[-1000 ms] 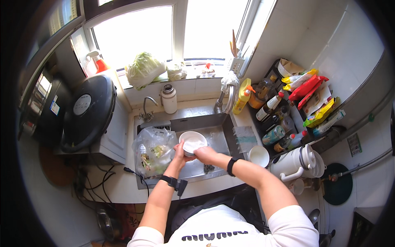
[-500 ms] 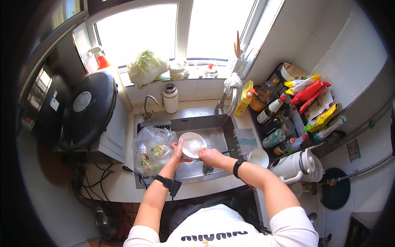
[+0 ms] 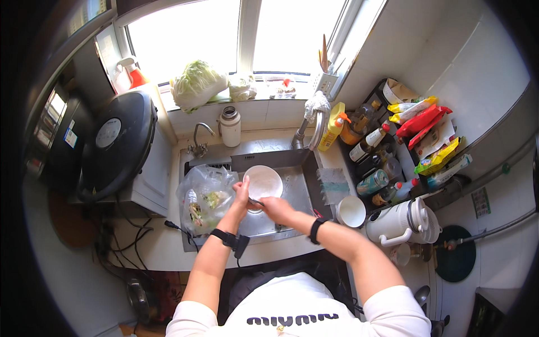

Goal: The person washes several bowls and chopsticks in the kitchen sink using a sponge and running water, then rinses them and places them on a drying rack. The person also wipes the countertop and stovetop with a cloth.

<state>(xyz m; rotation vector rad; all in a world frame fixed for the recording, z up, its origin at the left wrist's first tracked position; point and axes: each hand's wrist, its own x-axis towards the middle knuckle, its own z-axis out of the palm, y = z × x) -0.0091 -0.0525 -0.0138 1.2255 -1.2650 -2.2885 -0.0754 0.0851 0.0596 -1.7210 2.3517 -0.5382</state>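
Note:
Over the metal sink (image 3: 297,219), a white bowl (image 3: 265,181) shows its pale inside. My left hand (image 3: 241,197) is closed at the bowl's left rim, its thumb up along the edge. Just below the rim, my right hand (image 3: 276,209) is closed with its fingers close to the left palm. A thin dark thing (image 3: 256,202) sticks out between the two hands; its kind is too small to tell. Beside the left hand, a clear plastic bag (image 3: 205,196) with vegetable scraps lies over the sink's left part.
Behind the sink stand a small tap (image 3: 201,140), a white flask (image 3: 229,126) and a larger faucet (image 3: 303,135). To the right are a second white bowl (image 3: 351,212), a white kettle (image 3: 398,222) and several bottles. A cabbage (image 3: 196,84) rests on the windowsill.
My right hand has moved a little left, nearer my left hand. The dark thing now shows between the hands, and more of the bowl's inside is visible.

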